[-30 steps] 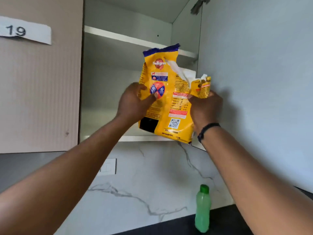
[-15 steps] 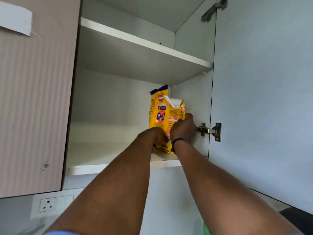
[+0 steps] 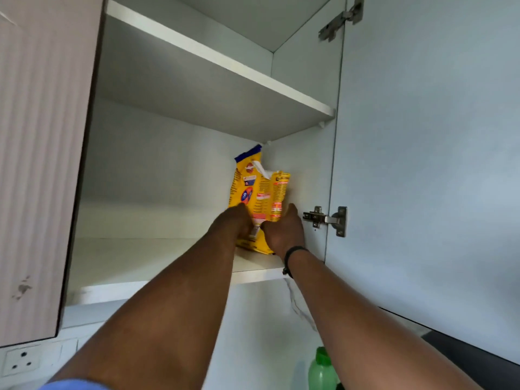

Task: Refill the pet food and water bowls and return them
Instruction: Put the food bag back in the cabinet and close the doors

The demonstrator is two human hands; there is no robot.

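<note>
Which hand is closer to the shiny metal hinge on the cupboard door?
The right hand. It holds the yellow pet food bag just left of the lower hinge. The left hand is on the bag's far side, farther from the hinge.

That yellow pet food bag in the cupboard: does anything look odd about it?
Yes. The yellow bag, held by the left hand and right hand on the lower shelf, has a ragged torn top with white lining sticking out, unsealed.

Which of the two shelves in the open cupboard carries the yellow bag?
The lower shelf: the yellow bag stands on it at its right end; the upper shelf shows nothing.
</note>
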